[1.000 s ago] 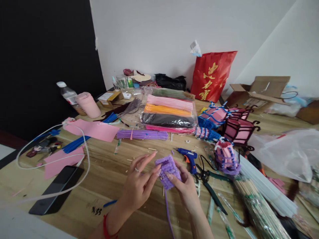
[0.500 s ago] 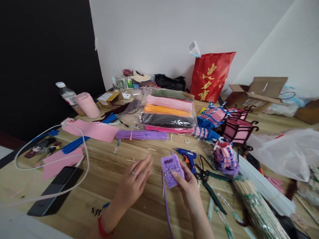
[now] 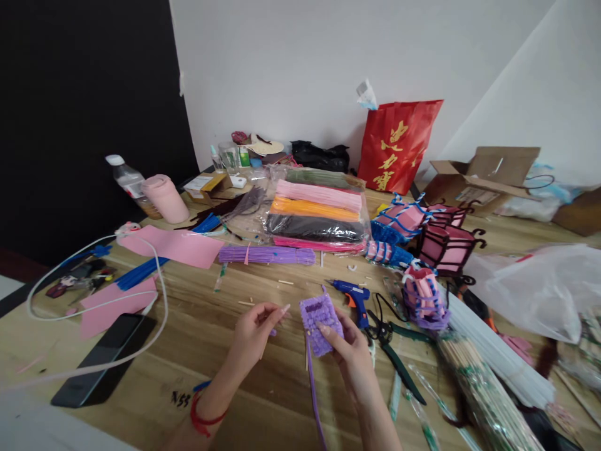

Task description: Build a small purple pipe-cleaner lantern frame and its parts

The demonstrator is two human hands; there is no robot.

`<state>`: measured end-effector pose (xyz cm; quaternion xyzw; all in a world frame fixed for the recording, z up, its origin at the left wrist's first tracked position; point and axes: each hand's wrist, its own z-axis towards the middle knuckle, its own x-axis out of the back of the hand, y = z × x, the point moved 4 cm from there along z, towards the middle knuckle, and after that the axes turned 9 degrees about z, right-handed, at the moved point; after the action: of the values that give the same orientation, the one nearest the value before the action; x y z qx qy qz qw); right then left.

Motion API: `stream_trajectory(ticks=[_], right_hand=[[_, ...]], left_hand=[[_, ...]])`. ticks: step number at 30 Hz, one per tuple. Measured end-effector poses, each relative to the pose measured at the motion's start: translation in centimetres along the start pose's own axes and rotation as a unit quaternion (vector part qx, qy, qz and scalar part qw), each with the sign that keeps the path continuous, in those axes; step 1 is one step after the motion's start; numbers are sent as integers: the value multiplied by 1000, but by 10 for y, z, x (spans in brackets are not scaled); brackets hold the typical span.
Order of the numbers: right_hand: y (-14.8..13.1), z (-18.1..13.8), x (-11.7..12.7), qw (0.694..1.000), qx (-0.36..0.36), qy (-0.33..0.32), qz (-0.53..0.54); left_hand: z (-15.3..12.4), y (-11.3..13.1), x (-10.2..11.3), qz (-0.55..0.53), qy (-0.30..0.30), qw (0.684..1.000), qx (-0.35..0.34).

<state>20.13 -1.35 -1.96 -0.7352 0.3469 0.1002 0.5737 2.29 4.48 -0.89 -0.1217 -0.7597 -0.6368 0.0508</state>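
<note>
Right hand (image 3: 350, 347) pinches the fuzzy purple rectangular piece (image 3: 320, 315), thumb across its face, above the wood-grain counter (image 3: 282, 401); left hand (image 3: 256, 329) apart from it, fingers curled, contents cannot be determined; blue pistol-shaped glue gun (image 3: 354, 293) lies just beyond.

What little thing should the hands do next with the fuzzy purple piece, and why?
Maybe bring the left hand over to catch the loose purple strand. It trails below the fuzzy purple piece, which the right hand holds, while the left hand is apart from both.
</note>
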Motion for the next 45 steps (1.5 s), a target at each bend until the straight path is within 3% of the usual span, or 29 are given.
stream_trajectory(ticks=[4, 9, 16, 18, 22, 27, 29, 33, 35, 39, 45], right_hand=[[-1, 0, 1, 1000, 6, 8, 1], [-3, -2, -1, 1000, 1, -12, -6], [-3, -2, 1, 1000, -5, -11, 2], [-3, -1, 1, 1000, -9, -9, 8], [-4, -2, 1, 1000, -9, -22, 2], [0, -1, 4, 1000, -9, -11, -1], [1, -1, 4, 1000, -8, -18, -14], [-1, 0, 2, 996, 12, -57, -67], [-3, 0, 3, 991, 34, -71, -106], [-3, 2, 7, 986, 52, -77, -136], [-3, 0, 7, 990, 64, -75, -103]], left_hand=[[4, -7, -5, 20, -2, 1000, -8], [4, -2, -9, 105, -12, 990, -93], [-2, 9, -11, 367, 29, 899, -236], [-2, 9, -12, 373, 26, 889, -265], [-3, 10, -9, 306, 25, 900, -311], [-10, 23, 1, 271, 91, 910, -299], [-13, 30, -2, 281, 42, 912, -296], [-16, 37, -13, 329, -128, 896, -270], [-15, 35, -16, 358, -172, 886, -240], [-12, 28, -21, 387, -205, 876, -202], [-14, 28, -23, 357, -196, 889, -209]])
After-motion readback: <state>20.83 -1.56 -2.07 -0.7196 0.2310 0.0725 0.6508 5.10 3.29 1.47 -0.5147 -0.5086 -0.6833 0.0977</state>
